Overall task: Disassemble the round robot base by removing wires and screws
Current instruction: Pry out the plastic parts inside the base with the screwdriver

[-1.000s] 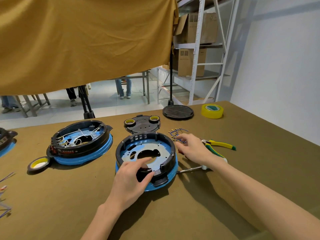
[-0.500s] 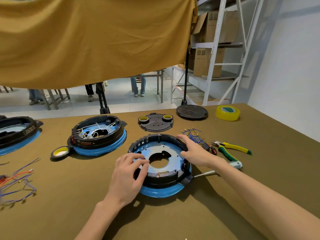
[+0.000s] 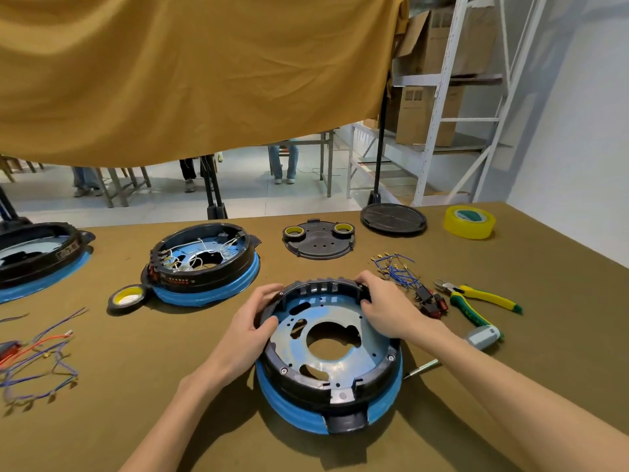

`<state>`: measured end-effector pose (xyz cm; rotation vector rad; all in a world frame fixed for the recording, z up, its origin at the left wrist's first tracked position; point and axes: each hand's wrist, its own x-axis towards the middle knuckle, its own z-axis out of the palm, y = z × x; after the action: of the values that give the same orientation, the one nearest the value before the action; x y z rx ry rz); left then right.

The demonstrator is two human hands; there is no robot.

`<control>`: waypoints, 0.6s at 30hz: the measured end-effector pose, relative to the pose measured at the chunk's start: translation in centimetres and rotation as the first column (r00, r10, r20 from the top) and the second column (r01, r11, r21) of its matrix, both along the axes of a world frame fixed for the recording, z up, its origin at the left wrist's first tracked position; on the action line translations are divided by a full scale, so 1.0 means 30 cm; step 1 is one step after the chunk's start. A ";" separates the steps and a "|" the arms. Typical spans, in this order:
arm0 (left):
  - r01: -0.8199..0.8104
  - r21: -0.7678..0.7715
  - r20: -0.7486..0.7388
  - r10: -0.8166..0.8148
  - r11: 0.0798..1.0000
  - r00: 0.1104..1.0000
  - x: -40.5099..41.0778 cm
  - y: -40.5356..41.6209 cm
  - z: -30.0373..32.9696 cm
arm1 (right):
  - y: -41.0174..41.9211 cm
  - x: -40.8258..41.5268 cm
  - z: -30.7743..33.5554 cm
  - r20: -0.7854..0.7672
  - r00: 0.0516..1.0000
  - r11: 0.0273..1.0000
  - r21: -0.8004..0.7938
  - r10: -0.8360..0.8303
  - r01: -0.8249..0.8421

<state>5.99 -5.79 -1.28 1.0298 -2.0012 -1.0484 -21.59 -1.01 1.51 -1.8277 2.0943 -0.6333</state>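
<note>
The round robot base [image 3: 328,386], a black ring on a blue skirt with a bare metal plate inside, lies in front of me on the olive table. My left hand [image 3: 253,323] grips its left rim, thumb inside the ring. My right hand [image 3: 388,306] grips the far right rim, fingers curled over the edge. No wires remain inside this base. A bundle of removed blue wires [image 3: 396,269] lies just right of it. A screwdriver [image 3: 476,338] lies partly under my right forearm.
A second base [image 3: 204,267] with white wires inside sits to the left, a third base [image 3: 37,257] at the far left edge. Loose wires [image 3: 37,366], black tape [image 3: 126,298], a black cover [image 3: 320,238], a black disc [image 3: 393,219], yellow tape [image 3: 469,221] and pliers [image 3: 476,296] lie around.
Both hands moved onto the base's rim, the left from the near edge, the right from the wire bundle. The base has turned, so its black tab faces me, and it lies nearer.
</note>
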 end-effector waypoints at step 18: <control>-0.053 -0.108 -0.082 0.045 0.993 0.996 0.010 -0.031 0.017 | 0.035 0.034 0.006 0.053 0.991 0.913 -0.386 -0.119 0.131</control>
<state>6.27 -6.73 -0.76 0.9597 -1.9375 -0.9280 -20.57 0.05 1.68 -1.8690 2.2003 -1.1756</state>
